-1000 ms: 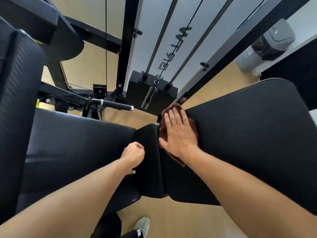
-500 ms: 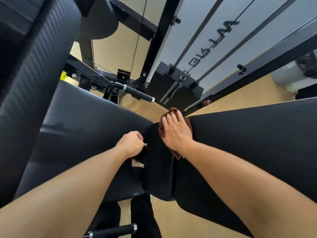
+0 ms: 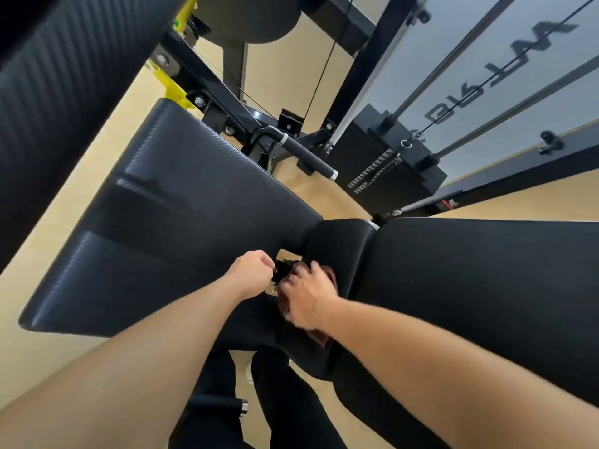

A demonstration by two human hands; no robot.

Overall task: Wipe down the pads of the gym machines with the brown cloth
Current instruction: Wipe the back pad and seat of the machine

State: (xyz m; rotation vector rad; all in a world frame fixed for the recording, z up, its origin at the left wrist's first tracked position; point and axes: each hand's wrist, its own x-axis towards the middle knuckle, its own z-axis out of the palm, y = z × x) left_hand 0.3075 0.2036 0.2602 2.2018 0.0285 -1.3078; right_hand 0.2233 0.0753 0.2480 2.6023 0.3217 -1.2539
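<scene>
A black seat pad point(image 3: 168, 228) lies at the left, a narrow black middle pad point(image 3: 340, 244) joins it to a wide black back pad point(image 3: 479, 286) at the right. My right hand point(image 3: 308, 299) presses the brown cloth point(image 3: 324, 340) flat on the near part of the middle pad; most of the cloth is hidden under the palm. My left hand point(image 3: 252, 273) is closed in a fist at the seat pad's edge, touching a small black and metal fitting point(image 3: 282, 270) in the gap between the pads.
A black weight stack point(image 3: 385, 170) with steel guide rods and a cable stands behind the pads. A handle bar point(image 3: 304, 153) juts out near it. A large ribbed black pad point(image 3: 48, 92) fills the upper left. My dark trouser legs and a beige floor lie below.
My right hand has slid the cloth from the far edge of the back pad towards me, down the middle pad. The view has tilted; my left fist stays at the gap.
</scene>
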